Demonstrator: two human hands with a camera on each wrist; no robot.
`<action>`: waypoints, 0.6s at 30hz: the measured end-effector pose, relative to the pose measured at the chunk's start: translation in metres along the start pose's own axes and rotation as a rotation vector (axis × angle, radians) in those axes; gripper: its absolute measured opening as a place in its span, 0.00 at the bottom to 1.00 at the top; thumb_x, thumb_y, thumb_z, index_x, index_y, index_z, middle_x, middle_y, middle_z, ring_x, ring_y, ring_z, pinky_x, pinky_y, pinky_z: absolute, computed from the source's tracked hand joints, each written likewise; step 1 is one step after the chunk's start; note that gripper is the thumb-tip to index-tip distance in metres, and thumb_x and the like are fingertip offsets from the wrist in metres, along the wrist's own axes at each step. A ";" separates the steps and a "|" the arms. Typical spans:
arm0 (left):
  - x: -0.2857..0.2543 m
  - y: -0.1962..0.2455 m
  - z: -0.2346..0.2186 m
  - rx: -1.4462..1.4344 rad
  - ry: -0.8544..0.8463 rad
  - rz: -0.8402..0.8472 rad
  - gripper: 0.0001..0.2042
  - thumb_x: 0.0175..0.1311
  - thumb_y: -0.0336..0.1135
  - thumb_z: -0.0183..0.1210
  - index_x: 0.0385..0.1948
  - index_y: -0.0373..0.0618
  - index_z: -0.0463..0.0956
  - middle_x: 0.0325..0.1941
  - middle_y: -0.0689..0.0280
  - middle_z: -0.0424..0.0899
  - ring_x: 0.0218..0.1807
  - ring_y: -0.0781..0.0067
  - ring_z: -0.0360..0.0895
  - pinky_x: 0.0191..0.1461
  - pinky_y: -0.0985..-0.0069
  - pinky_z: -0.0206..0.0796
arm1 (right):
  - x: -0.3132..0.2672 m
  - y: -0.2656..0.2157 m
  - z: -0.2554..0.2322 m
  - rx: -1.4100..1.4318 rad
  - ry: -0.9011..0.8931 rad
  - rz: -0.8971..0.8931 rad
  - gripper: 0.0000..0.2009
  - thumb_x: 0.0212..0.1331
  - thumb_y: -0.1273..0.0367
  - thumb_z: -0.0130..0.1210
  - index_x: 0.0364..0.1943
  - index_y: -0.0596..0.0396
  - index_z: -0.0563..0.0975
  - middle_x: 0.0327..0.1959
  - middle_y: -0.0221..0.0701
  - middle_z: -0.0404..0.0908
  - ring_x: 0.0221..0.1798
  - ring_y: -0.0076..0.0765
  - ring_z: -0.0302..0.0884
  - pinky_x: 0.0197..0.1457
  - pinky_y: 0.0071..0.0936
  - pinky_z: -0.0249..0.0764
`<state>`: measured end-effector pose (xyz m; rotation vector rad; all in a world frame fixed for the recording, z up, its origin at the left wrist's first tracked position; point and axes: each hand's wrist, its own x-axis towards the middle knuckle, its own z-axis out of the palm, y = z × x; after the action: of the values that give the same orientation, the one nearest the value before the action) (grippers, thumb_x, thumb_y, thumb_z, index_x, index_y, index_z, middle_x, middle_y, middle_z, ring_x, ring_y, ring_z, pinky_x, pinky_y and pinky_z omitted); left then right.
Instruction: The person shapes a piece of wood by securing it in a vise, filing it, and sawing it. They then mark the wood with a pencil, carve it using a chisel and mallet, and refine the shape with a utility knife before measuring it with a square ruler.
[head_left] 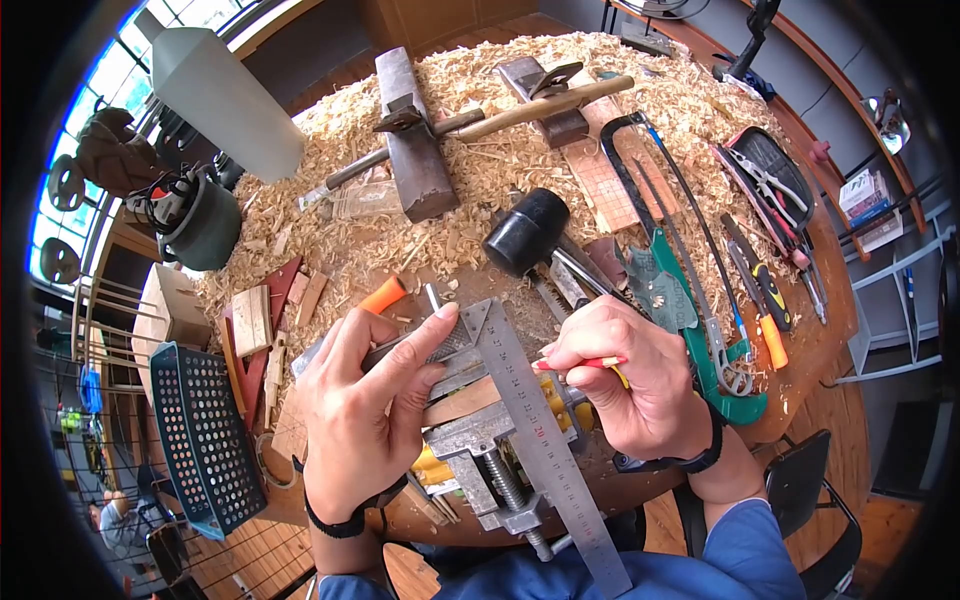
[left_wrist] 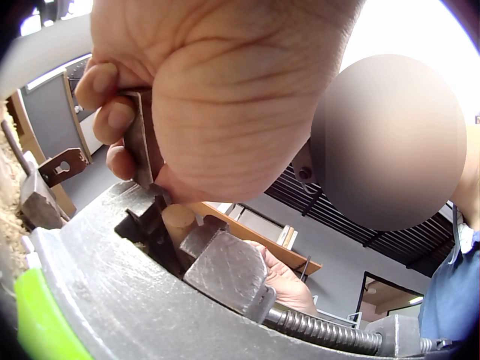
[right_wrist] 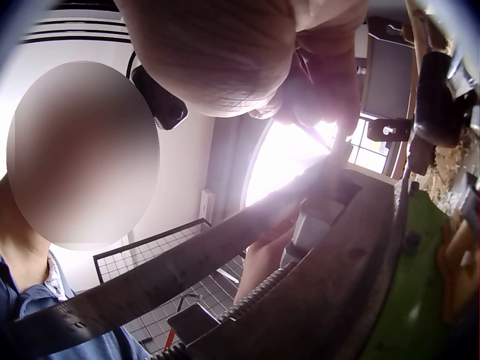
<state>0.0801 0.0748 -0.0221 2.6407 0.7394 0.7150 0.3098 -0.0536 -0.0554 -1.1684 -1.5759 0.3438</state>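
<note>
A steel ruler (head_left: pixel 545 440), marked with numbers, slants across a metal vise (head_left: pixel 475 450) toward the person's lap. The left hand (head_left: pixel 365 410) holds the metal piece at the ruler's upper end; in the left wrist view its fingers curl round a flat metal edge (left_wrist: pixel 139 142). Between the vise jaws sits a piece of wood (head_left: pixel 465 403), whose round end (left_wrist: pixel 180 219) shows in the left wrist view. Right of the ruler, the right hand (head_left: pixel 635 385) pinches a red and yellow pencil (head_left: pixel 605 363), its tip near the ruler's edge. In the right wrist view, glare hides the pencil.
Wood shavings (head_left: pixel 330 130) cover the table's back. A black mallet (head_left: pixel 527 232) lies behind the vise, with two wooden planes (head_left: pixel 415 165) (head_left: pixel 545 100) farther back. At right are a green-handled saw (head_left: pixel 700 360) and a tool case (head_left: pixel 770 175). A perforated basket (head_left: pixel 205 430) stands at left.
</note>
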 end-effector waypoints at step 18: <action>0.000 -0.001 0.000 0.009 0.008 0.016 0.22 0.61 0.34 0.69 0.59 0.52 0.88 0.31 0.63 0.73 0.32 0.61 0.74 0.37 0.65 0.68 | 0.001 0.001 0.001 -0.013 0.003 -0.051 0.06 0.67 0.79 0.63 0.43 0.59 0.78 0.38 0.34 0.83 0.38 0.46 0.81 0.43 0.38 0.77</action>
<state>0.0799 0.0752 -0.0225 2.6567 0.7259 0.7293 0.3097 -0.0521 -0.0561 -1.1362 -1.6048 0.2982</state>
